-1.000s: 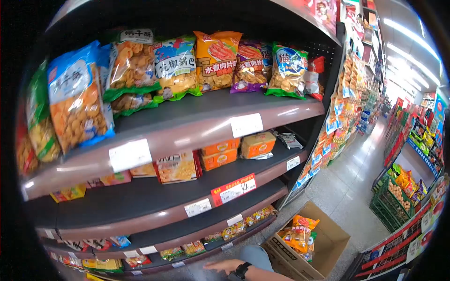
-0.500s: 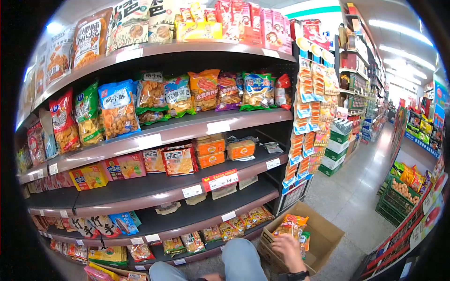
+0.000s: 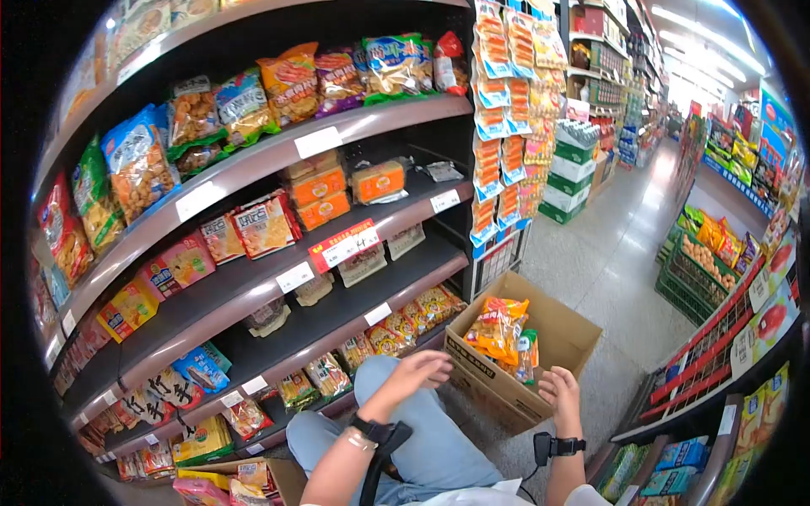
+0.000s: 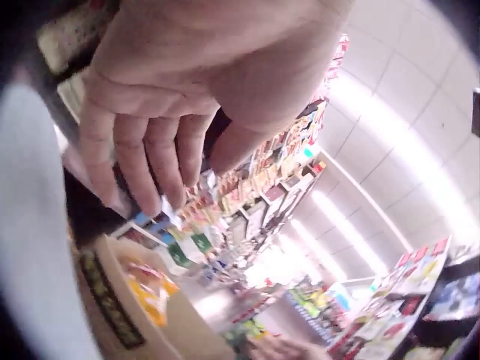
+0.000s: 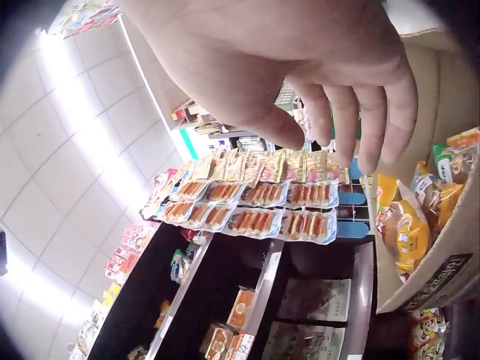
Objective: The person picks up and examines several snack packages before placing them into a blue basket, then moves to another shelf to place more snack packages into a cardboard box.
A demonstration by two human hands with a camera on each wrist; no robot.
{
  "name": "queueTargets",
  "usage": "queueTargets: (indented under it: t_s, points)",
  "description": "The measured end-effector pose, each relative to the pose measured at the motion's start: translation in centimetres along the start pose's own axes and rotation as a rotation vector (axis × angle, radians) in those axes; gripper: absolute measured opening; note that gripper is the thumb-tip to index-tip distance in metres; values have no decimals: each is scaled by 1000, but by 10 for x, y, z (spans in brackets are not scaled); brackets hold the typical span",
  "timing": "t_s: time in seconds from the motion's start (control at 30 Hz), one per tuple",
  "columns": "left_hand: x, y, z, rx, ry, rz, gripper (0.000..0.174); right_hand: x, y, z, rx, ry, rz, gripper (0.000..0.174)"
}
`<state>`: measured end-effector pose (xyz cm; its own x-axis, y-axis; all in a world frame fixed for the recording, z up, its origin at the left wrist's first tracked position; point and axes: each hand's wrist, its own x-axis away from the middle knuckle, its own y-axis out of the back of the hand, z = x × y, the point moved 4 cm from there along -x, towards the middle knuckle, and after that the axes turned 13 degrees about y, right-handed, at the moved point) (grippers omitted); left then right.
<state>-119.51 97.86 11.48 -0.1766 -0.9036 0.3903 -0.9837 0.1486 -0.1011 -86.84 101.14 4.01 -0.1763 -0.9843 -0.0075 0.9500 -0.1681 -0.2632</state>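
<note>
An open cardboard box stands on the floor in front of the knees, with an orange snack bag and a smaller green-and-orange packet inside. My left hand hovers over the knee by the box's left front corner, fingers extended and holding nothing. At the box's right front side my right hand is raised, with its fingers loosely bent and nothing in them. In the left wrist view the left hand hangs with fingers spread. The right wrist view shows the right hand beside bags in the box.
Shelves of snack bags and boxed biscuits rise on the left. Hanging sausage packs line the shelf end. Another box of packets sits at lower left. A wire rack borders the aisle on the right.
The head view has swung down and right towards the box. My right hand has moved from over the bags to the box's right front side; my left hand has risen into full view.
</note>
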Motion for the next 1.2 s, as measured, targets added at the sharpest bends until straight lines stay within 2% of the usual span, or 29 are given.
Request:
queueTargets:
  t_s: [0.1,0.23,0.43,0.57,0.67,0.7,0.8,0.93,1.07,1.1,1.2]
  points:
    - [-33,-43,-1,299,55,209,30,2,5,-8,9,-20,-17,27]
    - [-63,-72,2,714,53,341,23,-10,13,-17,38,-23,-9,31]
    - [-79,-58,21,720,149,239,21,-60,1,-34,82,-52,-26,32]
    - [-99,-40,45,663,197,97,19,-94,-22,-59,39,-134,65,35]
    - [-109,-33,47,662,221,44,20,-130,-34,-91,122,-160,148,46]
    - [-111,-32,45,645,230,18,19,-140,-44,-91,226,-213,130,61]
    - [-118,-23,47,658,239,-29,19,-156,-84,-71,408,-290,200,72]
    - [-120,-11,50,681,231,-53,19,-192,-91,-162,190,-61,179,61]
    - [-124,4,56,702,225,-71,19,-191,-97,-174,82,-197,146,39]
    - [-124,7,54,704,220,-73,19,-185,-99,-159,47,-174,150,35]
    - [-128,14,46,699,202,-70,20,-180,-87,-141,198,-90,174,37]
